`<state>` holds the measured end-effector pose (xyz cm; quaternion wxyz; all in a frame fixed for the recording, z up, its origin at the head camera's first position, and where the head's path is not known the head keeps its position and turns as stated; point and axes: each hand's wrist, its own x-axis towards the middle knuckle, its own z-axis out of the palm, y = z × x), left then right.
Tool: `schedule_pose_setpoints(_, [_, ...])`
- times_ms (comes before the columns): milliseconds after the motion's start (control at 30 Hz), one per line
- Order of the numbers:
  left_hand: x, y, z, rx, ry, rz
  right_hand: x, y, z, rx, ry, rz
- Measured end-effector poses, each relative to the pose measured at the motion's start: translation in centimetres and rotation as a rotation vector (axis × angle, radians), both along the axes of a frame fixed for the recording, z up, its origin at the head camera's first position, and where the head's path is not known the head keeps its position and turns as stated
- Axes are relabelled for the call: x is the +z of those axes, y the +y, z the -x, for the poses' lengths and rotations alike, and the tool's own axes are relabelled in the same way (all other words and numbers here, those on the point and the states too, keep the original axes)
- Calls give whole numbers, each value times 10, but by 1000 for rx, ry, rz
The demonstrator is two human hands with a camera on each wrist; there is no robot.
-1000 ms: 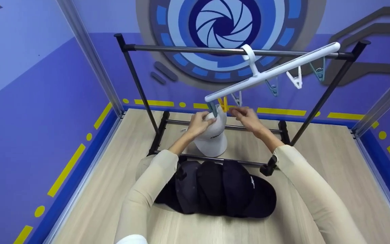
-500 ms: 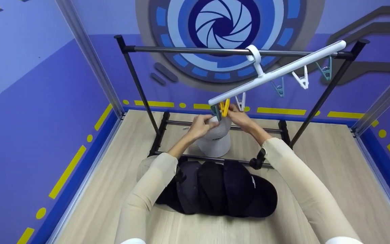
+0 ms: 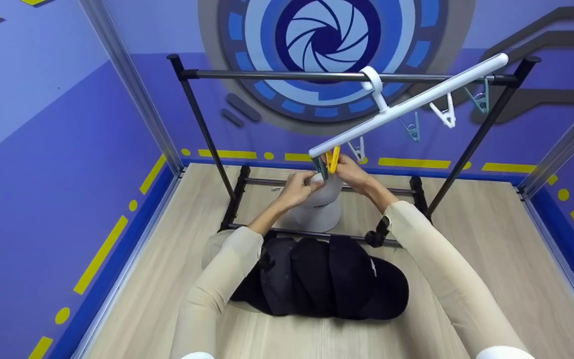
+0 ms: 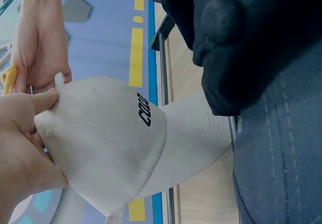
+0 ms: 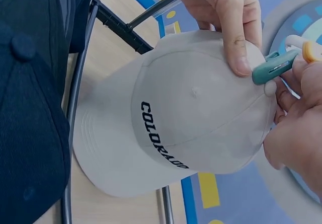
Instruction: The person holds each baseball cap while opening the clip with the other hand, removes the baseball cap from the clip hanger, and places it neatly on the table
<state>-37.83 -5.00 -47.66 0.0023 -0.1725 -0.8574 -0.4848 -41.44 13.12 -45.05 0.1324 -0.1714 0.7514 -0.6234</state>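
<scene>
A light grey baseball cap (image 3: 319,214) with dark "COLORADO" lettering hangs crown up below the low end of a white clip hanger (image 3: 406,107). My left hand (image 3: 297,189) pinches the crown, thumb on the outside. My right hand (image 3: 354,174) holds the crown's other side; some of its fingers are hidden behind the cap and clips. Between the hands, a teal clip (image 5: 274,68) meets the crown beside the top button; whether it bites the fabric I cannot tell. A yellow clip (image 3: 333,159) lies against the right hand.
The hanger hooks over the bar of a black rack (image 3: 277,75) and tilts up to the right. Several more clips, among them a white one (image 3: 445,112), hang along it. A row of dark caps (image 3: 317,279) lies on the wooden floor in front of the rack.
My right hand has moved left from beside the yellow clip to the cap's crown. The hanger's low end and the cap have shifted slightly right. The left hand keeps hold of the cap.
</scene>
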Motion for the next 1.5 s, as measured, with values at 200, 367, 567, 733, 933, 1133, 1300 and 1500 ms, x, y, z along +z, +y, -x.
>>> schedule_pose_setpoints(200, [1,2,-3,0,16,10,-1,-4,-1,-89,-54,35])
schedule_pose_setpoints(367, [0,3,-4,-5,64,41,-1,-6,-6,-163,-90,53])
schedule_pose_setpoints(567, [0,4,-6,-13,79,65,4,-8,-10,-240,-115,60])
schedule_pose_setpoints(733, [0,6,-8,-50,108,89,9,-12,-10,-309,-145,35])
schedule_pose_setpoints(933, [-1,7,-10,-49,118,75,11,-11,-11,-266,-106,-20])
schedule_pose_setpoints(1133, [-1,5,-12,-12,94,75,9,-1,-16,-157,23,-103])
schedule_pose_setpoints(1300, [2,2,-12,37,88,38,10,11,-20,-119,98,-147])
schedule_pose_setpoints(1500, [11,-3,-12,116,131,37,12,24,-28,-141,229,-292])
